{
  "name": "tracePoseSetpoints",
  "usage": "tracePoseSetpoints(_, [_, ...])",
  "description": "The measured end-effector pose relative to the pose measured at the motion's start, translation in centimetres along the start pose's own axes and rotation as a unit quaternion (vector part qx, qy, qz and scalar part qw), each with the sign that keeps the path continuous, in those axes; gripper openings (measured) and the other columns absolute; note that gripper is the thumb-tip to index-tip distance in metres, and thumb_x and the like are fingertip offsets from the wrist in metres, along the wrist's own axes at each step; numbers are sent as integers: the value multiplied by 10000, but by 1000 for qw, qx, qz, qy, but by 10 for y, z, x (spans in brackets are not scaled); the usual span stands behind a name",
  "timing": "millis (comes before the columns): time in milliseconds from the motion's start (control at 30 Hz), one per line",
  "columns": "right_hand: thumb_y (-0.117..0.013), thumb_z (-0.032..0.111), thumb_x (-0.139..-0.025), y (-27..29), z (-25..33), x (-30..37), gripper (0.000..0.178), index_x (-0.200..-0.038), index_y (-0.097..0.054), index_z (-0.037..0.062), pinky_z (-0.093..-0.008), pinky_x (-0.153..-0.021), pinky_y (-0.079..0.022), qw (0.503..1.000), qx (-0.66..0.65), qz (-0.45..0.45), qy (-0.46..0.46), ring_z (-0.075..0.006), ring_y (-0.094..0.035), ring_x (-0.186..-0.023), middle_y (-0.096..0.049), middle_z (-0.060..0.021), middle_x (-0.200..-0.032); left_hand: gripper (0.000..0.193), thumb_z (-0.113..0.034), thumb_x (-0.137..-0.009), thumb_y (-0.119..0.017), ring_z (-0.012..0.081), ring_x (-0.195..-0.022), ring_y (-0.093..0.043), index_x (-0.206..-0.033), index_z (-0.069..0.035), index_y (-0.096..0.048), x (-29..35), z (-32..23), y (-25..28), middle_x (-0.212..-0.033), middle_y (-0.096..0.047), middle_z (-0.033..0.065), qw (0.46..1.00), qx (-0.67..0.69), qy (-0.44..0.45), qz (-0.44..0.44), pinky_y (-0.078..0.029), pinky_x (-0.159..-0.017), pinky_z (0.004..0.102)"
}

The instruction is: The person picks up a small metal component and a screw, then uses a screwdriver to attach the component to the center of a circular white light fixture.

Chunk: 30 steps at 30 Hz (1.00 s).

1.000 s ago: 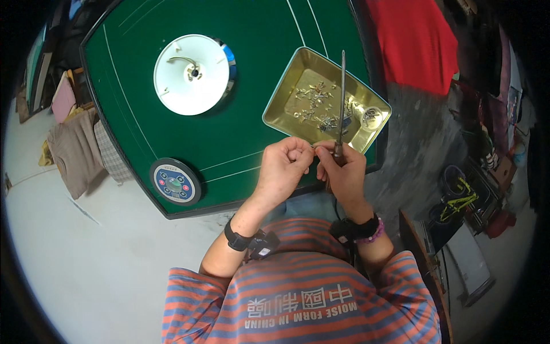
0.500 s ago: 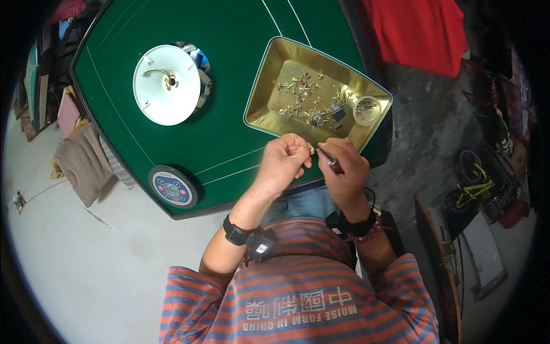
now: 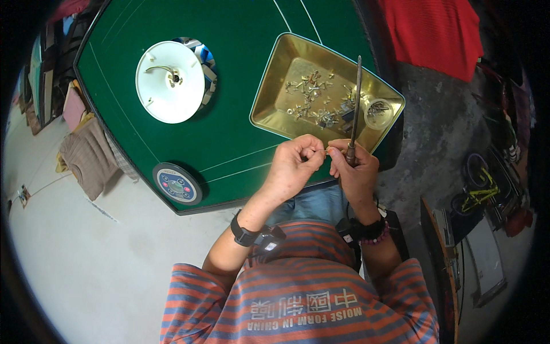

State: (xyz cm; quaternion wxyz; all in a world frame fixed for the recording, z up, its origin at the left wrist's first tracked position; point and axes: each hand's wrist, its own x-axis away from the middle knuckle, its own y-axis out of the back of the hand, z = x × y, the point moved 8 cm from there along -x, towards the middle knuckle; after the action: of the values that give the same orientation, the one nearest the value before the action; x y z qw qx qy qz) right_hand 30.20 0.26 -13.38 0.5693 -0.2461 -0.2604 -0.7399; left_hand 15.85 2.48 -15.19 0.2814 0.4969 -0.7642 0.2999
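My left hand (image 3: 293,166) is closed in a pinch just off the near edge of a gold-coloured metal tin (image 3: 272,103). What its fingertips hold is too small to make out. Fingertip to fingertip with it, my right hand (image 3: 360,175) is closed around a screwdriver (image 3: 357,106), whose long dark shaft points away over the tin. Its thumb and forefinger also meet at the tiny pinched piece. Loose screws and small metal parts (image 3: 309,86) lie scattered on the tin's bottom. A clear round cup (image 3: 379,113) with more small pieces stands in its right corner.
A white dish-shaped part (image 3: 163,92) with a wire at its centre sits on the green table (image 3: 229,74), over a round opening with tiles. A round control panel (image 3: 177,183) lies near the left table edge. Red cloth (image 3: 429,34) hangs at the far right.
The screwdriver has swung from pointing at my left fingertips to pointing away over the tin. My right thumb and forefinger now meet my left fingertips. The whole view has shifted slightly.
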Motion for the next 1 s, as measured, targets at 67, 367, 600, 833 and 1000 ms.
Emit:
tracePoseSetpoints(67, [-683, 24, -883, -4, -1, -2, 72, -952, -693, 2, -196, -490, -413, 1000, -7, 21, -19, -47, -564, -568, -620, 9, -708, 43, -69, -923, -625, 12, -651, -516, -910, -27, -625, -3, 6, -1, -738, -596, -40, 1000, -8, 2, -1, -403, -546, 181])
tracePoseSetpoints(367, [-645, 25, -905, 7, -2, -16, 77, -962, -688, -3, -195, -523, -477, 999, -8, -34, -14, -75, -650, -654, -696, -42, -785, 76, -45, -831, -706, 199, -623, -600, -891, -27, -662, -33, -51, 43, -786, -623, 87, 894, -324, -244, -188, -487, -584, 309])
tracePoseSetpoints(600, [-628, 5, -911, 4, 15, -22, 95, -987, -673, -29, -204, -560, -527, 997, -57, -56, -21, -147, -719, -798, -703, -64, -851, 119, -111, -850, -667, 314, -744, -637, -967, -93, -658, -66, -58, 54, -882, -611, 88, 796, -504, -233, -240, -510, -612, 416])
tracePoseSetpoints(833, [-649, 33, -903, -1, 20, -29, 98, -995, -658, -1, -187, -485, -464, 996, -68, -52, -33, -108, -686, -682, -710, -68, -827, 122, -123, -833, -673, 303, -759, -637, -954, -117, -656, -68, -52, 50, -880, -586, 68, 778, -530, -247, -228, -512, -601, 414])
tracePoseSetpoints(1000, [-687, 98, -896, -1, 17, -27, 121, -993, -651, 35, -188, -394, -348, 992, -49, -60, -102, -57, -580, -526, -702, -55, -748, 198, -80, -769, -633, 278, -777, -646, -962, -126, -621, -67, -51, 49, -899, -572, 65, 754, -564, -247, -230, -534, -590, 394])
